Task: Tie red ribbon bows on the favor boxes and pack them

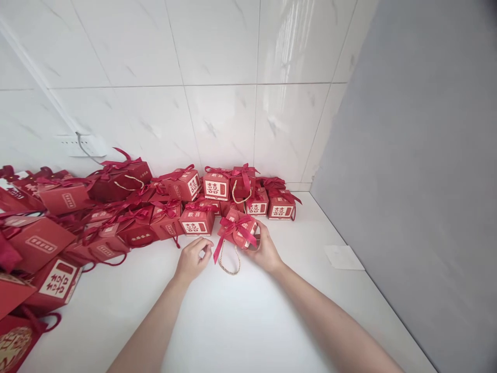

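A small red gift box (236,230) with a ribbon bow on top is tilted toward me in front of the other boxes. My right hand (264,249) grips its right side, thumb and fingers around it. The box's twisted cord handle (230,270) hangs down in front, and a ribbon tail (218,251) dangles at its left. Just left of that tail is my left hand (194,259), fingers curled with the thumb and fingertips close together. Whether anything is pinched there I cannot make out.
Several similar red boxes (196,220) are lined up and stacked along the tiled wall (221,124), with a larger pile (42,243) at the left. A white card (344,257) lies on the white table (233,321) by the grey wall (419,171). A cable runs from a socket (81,145).
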A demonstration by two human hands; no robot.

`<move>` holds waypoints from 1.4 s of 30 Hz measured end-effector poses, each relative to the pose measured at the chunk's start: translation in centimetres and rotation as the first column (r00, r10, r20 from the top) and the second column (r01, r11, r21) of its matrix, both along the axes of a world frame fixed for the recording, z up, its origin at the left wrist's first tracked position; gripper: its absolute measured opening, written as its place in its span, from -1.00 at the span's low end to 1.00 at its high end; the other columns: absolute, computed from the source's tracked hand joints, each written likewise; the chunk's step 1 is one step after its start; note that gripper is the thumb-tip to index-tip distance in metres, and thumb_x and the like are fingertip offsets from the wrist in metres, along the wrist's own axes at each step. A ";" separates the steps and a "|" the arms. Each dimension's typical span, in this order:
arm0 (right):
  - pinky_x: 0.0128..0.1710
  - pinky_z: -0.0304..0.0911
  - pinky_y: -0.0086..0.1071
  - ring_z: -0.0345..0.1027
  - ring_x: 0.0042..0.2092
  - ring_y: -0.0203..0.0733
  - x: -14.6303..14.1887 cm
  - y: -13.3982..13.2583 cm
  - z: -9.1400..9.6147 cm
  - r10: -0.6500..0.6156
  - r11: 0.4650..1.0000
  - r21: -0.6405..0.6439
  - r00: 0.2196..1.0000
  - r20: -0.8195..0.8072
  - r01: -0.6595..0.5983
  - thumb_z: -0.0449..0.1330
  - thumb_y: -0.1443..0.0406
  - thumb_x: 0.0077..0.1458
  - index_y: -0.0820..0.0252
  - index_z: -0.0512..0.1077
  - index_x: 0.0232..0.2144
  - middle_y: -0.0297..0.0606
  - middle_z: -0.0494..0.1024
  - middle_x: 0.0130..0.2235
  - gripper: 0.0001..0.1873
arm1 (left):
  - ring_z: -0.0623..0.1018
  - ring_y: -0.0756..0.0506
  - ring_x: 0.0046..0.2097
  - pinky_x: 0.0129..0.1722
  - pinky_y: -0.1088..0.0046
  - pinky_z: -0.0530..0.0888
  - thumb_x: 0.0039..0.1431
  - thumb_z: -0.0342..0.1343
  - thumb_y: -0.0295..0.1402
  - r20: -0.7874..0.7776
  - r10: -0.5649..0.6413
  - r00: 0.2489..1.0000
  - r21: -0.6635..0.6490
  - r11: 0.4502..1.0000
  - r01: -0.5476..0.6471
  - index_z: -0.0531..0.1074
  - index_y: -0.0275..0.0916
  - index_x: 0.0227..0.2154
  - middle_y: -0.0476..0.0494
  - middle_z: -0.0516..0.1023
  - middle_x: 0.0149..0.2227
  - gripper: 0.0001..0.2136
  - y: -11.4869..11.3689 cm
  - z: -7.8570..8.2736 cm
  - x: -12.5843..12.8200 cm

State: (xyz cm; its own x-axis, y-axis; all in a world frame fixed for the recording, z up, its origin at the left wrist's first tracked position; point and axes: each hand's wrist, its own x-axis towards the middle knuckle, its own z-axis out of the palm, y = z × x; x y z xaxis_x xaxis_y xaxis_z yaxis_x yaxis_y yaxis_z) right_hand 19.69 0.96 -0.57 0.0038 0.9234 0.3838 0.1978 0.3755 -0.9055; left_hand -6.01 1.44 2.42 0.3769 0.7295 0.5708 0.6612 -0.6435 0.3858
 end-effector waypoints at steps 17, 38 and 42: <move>0.02 0.43 0.01 0.51 -0.01 0.03 0.4 -0.5 0.3 0.174 0.967 -0.138 0.948 -0.267 -0.217 0.43 0.16 -0.12 0.03 -0.10 0.27 -0.10 0.50 0.05 0.05 | 0.53 -0.05 -0.33 -0.32 0.46 0.42 0.27 -0.02 -0.36 0.071 0.011 0.997 -0.295 0.956 0.010 0.49 -0.22 -0.29 -0.08 0.57 -0.31 -0.82 0.1 -1.0 0.9; 0.17 0.25 0.02 0.30 0.19 0.10 2.6 0.6 -0.2 0.365 0.905 -0.149 0.906 -0.214 -0.399 0.21 -0.10 0.11 0.10 0.26 0.18 -0.07 0.42 0.15 -0.30 | 0.26 -0.35 0.31 0.29 0.05 0.20 0.25 -0.12 0.13 0.375 -0.300 0.877 -0.321 0.846 0.426 0.21 -0.21 0.28 -0.34 0.28 0.29 -0.33 2.4 -2.3 2.8; 0.18 0.24 0.03 0.22 0.25 0.12 2.5 0.7 -0.5 0.335 0.916 -0.145 0.913 -0.234 -0.374 0.22 -0.11 0.09 0.10 0.25 0.18 -0.06 0.39 0.18 -0.28 | 0.23 -0.33 0.34 0.32 0.09 0.18 0.24 -0.09 0.13 0.419 -0.265 0.868 -0.339 0.842 0.420 0.24 -0.20 0.27 -0.30 0.30 0.29 -0.33 2.3 -1.9 4.0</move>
